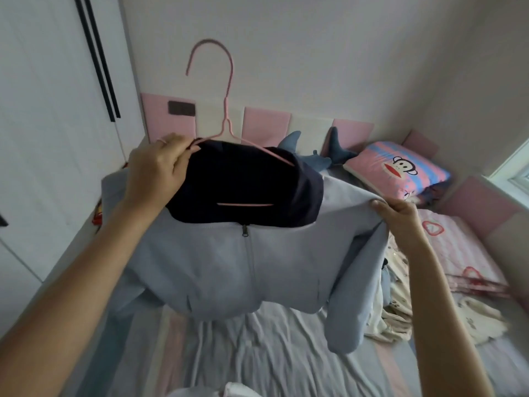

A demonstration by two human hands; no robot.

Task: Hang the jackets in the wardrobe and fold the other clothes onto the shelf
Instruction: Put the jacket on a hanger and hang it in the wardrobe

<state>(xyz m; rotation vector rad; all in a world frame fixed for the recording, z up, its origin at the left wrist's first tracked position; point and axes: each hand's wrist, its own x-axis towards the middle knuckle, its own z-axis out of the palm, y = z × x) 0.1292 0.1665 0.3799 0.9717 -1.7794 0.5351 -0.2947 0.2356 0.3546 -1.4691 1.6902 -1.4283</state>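
While pinching hanger (243, 204) in left hand (160, 167), probably pull jacket (229, 267) shoulder, clutched in right hand (398, 216) right of hanger, leftward.

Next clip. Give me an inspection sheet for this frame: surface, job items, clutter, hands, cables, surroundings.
Surface: bed with a rumpled striped sheet.
Job's things: pale blue zip jacket with dark lining, held up above the bed on a pink wire hanger, hook upward. A loose heap of clothes lies on the bed's right side.
Clutter: monkey-print pillow and shark plush at the head end.
Hands: left hand grips the hanger's end at the collar; right hand pinches the jacket's shoulder.
Cables: nothing seen.
Surroundings: white wardrobe door with black handles on the left, padded pink wall panels behind the bed, window at right.
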